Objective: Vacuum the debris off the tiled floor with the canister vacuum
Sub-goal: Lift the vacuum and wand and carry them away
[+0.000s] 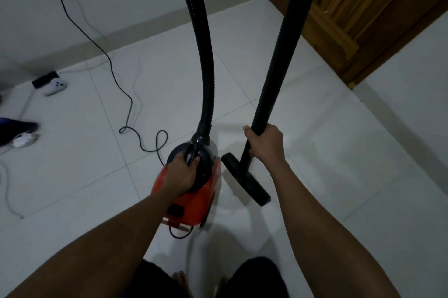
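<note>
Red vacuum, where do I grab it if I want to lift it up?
Take the black grip on top of the red canister vacuum, reaching down from above and from behind, as the left hand does now. It is a bar fingers can curl round, and the hose plugs in just ahead of it, so the front is crowded.

Subject is wearing a dark, near-black lower garment (257, 278), which is showing over both legs at the bottom edge; its cut and length cannot be told. Left forearm (121, 232) and right forearm (312, 212) are showing uncovered along their full visible length. Left hand (180, 176) and right hand (265, 143) are showing bare. Between the legs, what is appearing to be bare toes (179, 277) is too blurred to confirm.
</note>
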Demonstrator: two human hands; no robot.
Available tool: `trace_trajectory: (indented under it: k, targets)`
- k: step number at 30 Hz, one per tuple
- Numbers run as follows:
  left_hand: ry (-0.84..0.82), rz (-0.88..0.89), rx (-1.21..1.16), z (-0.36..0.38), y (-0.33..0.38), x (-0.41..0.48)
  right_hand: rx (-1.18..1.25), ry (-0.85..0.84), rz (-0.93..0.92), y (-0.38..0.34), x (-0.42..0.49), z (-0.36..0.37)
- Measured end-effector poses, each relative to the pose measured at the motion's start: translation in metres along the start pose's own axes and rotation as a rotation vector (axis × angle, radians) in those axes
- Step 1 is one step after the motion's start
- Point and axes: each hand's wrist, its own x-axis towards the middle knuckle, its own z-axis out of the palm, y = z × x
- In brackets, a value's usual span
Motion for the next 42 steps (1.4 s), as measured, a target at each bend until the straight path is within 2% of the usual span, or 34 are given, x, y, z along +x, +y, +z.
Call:
trace_trajectory:
  k: [7,11,16,24,30,36,42]
  targets:
    - [0.034,0.034,0.046,-0.146,0.180,-0.022,0.070,-0.022,0.061,-0.196,0.002,-0.118]
    - [0.036,0.066,0.058,-0.201,0.260,0.012,0.100,0.006,0.064,-0.278,0.045,-0.149]
    - [0.012,0.094,0.060,-0.236,0.333,0.101,0.138,0.060,0.040,-0.351,0.138,-0.165]
    - [-0.083,0.160,0.210,-0.256,0.455,0.255,0.182,0.143,0.048,-0.417,0.307,-0.208]
    - [-0.074,0.167,0.255,-0.247,0.557,0.388,0.236,0.084,0.037,-0.456,0.473,-0.233]
    - [-0.077,0.117,0.249,-0.234,0.624,0.496,0.206,0.055,0.029,-0.491,0.597,-0.236]
    - [-0.089,0.054,0.144,-0.217,0.672,0.616,0.176,-0.048,0.077,-0.518,0.732,-0.221]
